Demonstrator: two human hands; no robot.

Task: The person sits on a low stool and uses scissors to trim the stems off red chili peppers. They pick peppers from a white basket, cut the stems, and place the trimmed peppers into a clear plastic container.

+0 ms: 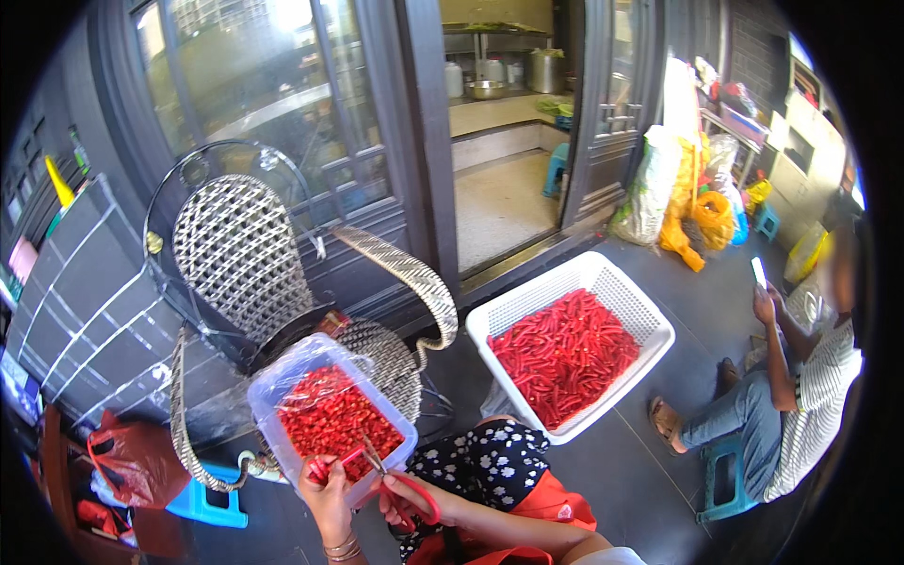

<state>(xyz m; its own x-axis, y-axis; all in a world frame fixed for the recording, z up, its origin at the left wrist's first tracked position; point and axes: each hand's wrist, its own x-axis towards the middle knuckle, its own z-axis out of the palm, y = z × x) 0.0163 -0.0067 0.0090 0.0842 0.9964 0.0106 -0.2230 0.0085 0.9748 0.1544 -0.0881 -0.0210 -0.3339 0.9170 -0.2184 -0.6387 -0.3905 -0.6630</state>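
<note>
My left hand (pixel 326 487) holds several red chili peppers (pixel 321 469), one pointing out towards the scissors, over the near edge of a translucent plastic tub (pixel 265 417). My right hand (pixel 409 498) grips red-handled scissors (pixel 374 458), their blades beside that pepper. Cut red chili pieces (pixel 339 409) fill much of the tub's floor, with clear plastic film (pixel 318 367) lying partly over them. The tub rests on a woven chair (pixel 381 346). To the right, a white perforated plastic basket (pixel 635 282) holds a heap of whole red chilies (pixel 565 353).
A seated person (pixel 805 409) at right holds a phone on a blue stool (pixel 727 480). Filled bags (pixel 650 191) stand near the open doorway. At lower left, a red plastic bag (pixel 138 459) sits by another blue stool (pixel 212 498). The chair's curved armrest (pixel 402 275) rises between tub and basket.
</note>
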